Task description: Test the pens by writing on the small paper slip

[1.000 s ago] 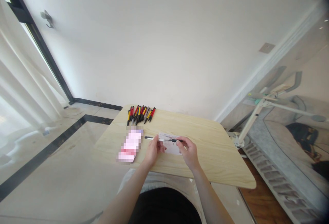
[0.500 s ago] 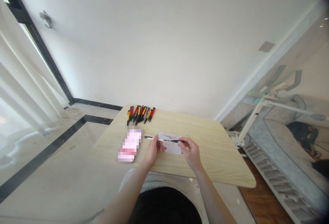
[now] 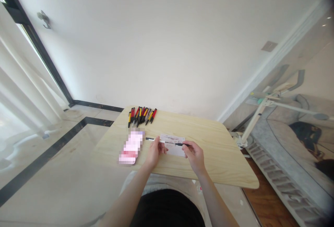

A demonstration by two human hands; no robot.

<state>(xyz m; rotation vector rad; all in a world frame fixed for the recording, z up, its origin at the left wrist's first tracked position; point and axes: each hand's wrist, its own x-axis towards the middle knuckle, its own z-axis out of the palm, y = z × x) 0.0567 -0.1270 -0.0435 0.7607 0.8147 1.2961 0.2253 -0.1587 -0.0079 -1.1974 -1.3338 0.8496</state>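
Both my hands hold one thin pen (image 3: pixel 171 143) level above a wooden table (image 3: pixel 221 161). My left hand (image 3: pixel 156 150) pinches its pale barrel near the black left end. My right hand (image 3: pixel 194 153) pinches the black right end. Under the pen lies a small white paper slip (image 3: pixel 175 148). Just left of my left hand lies a pink, blurred-out flat object (image 3: pixel 132 147).
A bunch of several red, yellow and black pens (image 3: pixel 141 114) lies at the table's far edge by the white wall. White curtains (image 3: pixel 21 91) hang at the left. A white stand (image 3: pixel 258 115) and a grey sofa (image 3: pixel 294 140) are at the right.
My right hand has slid slightly rightwards along the pen, so more of its black end shows. My left hand has stayed put.
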